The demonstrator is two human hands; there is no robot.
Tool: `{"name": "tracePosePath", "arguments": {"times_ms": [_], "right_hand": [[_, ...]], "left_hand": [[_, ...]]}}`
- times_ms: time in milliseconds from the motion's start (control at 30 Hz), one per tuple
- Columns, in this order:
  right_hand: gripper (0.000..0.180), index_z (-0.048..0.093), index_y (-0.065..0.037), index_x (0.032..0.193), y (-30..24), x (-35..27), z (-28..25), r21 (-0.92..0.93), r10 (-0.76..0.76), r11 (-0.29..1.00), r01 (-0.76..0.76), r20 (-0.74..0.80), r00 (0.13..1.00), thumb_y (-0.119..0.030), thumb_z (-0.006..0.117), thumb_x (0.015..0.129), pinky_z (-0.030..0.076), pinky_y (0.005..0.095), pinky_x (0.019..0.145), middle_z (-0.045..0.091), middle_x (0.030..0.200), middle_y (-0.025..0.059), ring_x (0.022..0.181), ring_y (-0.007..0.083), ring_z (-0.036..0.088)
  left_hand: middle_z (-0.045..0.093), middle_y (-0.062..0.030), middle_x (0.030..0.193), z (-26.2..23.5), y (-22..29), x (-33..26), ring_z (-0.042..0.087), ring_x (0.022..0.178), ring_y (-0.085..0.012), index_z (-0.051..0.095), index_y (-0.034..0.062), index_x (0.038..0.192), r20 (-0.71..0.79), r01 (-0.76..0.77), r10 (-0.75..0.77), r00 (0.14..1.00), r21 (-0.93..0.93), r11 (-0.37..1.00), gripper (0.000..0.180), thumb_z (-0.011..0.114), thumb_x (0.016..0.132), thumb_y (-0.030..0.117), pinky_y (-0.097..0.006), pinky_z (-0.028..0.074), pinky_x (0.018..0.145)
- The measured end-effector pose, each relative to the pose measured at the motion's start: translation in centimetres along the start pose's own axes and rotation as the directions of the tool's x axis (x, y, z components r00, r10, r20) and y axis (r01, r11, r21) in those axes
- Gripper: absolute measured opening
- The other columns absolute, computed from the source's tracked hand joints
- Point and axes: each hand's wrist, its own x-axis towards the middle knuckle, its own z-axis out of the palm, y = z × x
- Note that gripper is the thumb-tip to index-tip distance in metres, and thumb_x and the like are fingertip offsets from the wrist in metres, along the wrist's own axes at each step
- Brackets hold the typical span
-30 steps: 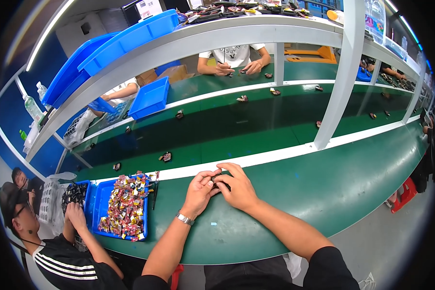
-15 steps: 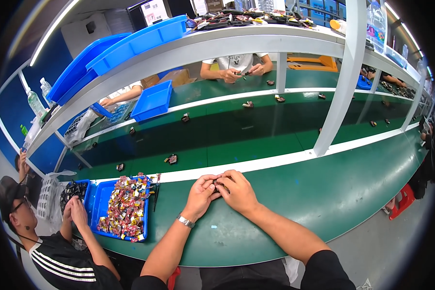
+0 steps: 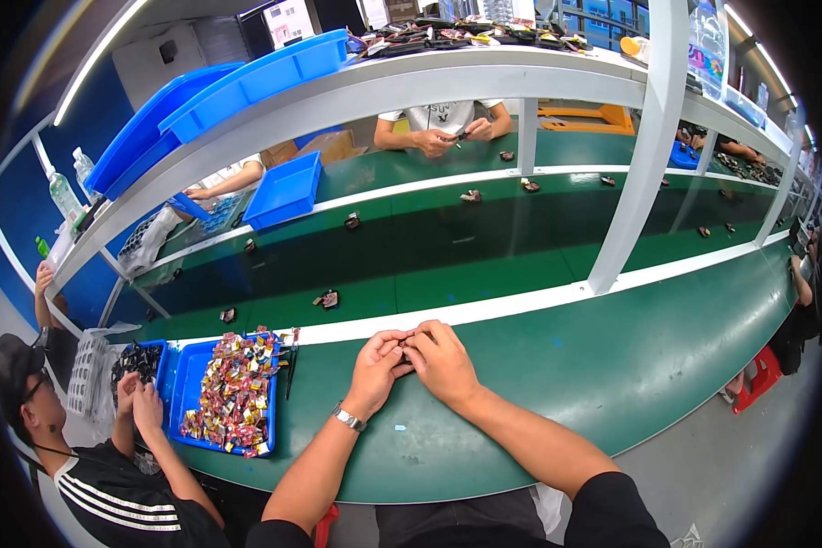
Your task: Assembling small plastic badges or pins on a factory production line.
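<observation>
Both hands, left hand (image 3: 377,365) and right hand (image 3: 441,363), grip clamped on a mostly hidden small dark part (image 3: 405,347).

Blue tray (image 3: 188,388) of small colourful parts (image 3: 231,393) on green bench (image 3: 612,365)

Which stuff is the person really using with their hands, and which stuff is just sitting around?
In use:
- small dark part, pinched between both hands
- left hand
- right hand

Just sitting around:
- blue tray of colourful small parts, by a co-worker
- loose dark pieces on the green conveyor belt
- empty blue bin farther back
- blue bins on the top shelf
</observation>
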Motion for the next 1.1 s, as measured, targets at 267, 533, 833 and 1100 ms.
{"name": "tracePosePath", "arguments": {"times_ms": [267, 533, 833, 1100], "right_hand": [[0.016, 0.065, -0.002, 0.09, -0.2, 0.0, -0.2, 0.056, -0.013, 0.998, 0.014, -0.018, 1.0, -0.001, 0.072, 0.076, 0.054, 0.0347, 0.073, 0.061, 0.1, 0.008, 0.088, 0.0245, 0.062], [0.012, 0.065, 0.0, 0.094, 0.9, 0.2, 0.3, 0.266, 0.327, 0.895, -0.358, 0.154, 0.932, 0.001, 0.069, 0.082, 0.054, 0.0285, 0.064, 0.064, 0.095, 0.011, 0.07, 0.016, 0.066], [0.019, 0.07, -0.001, 0.088, 11.5, 11.1, 2.3, 0.029, 0.553, 0.833, -0.553, -0.089, 0.829, -0.011, 0.079, 0.074, 0.053, 0.0382, 0.074, 0.07, 0.087, 0.0147, 0.082, 0.0291, 0.068], [0.04, 0.066, 0.0, 0.1, 4.9, 10.8, 8.2, -0.417, 0.2, 0.899, -0.129, 0.13, 0.971, -0.034, 0.074, 0.079, 0.05, 0.0452, 0.085, 0.063, 0.101, 0.0167, 0.1, 0.0355, 0.059]], "left_hand": [[0.065, -0.007, 0.107, -0.2, -0.8, 0.2, 0.065, 0.093, -0.0157, 0.054, 0.0022, 0.115, -0.075, -0.027, 0.032, 0.997, 0.073, 0.997, 0.018, 0.052, 0.098, 0.004, -0.031, 0.057, 0.078], [0.068, -0.0075, 0.101, 0.1, -1.9, 0.4, 0.065, 0.086, -0.0104, 0.054, 0.0029, 0.115, -0.114, -0.163, 0.207, 0.972, 0.314, 0.935, 0.017, 0.053, 0.098, 0.002, -0.022, 0.054, 0.066], [0.065, -0.0128, 0.113, -1.7, -0.1, 1.1, 0.066, 0.096, -0.0189, 0.056, -0.0011, 0.116, -0.189, -0.31, 0.474, 0.86, 0.545, 0.779, 0.021, 0.052, 0.097, 0.004, -0.03, 0.057, 0.08], [0.064, -0.0051, 0.084, -4.1, 0.6, 1.3, 0.061, 0.074, -0.0129, 0.059, 0.0012, 0.096, -0.414, -0.245, 0.674, 0.612, 0.71, 0.66, 0.007, 0.057, 0.09, 0.003, -0.028, 0.05, 0.068]]}}
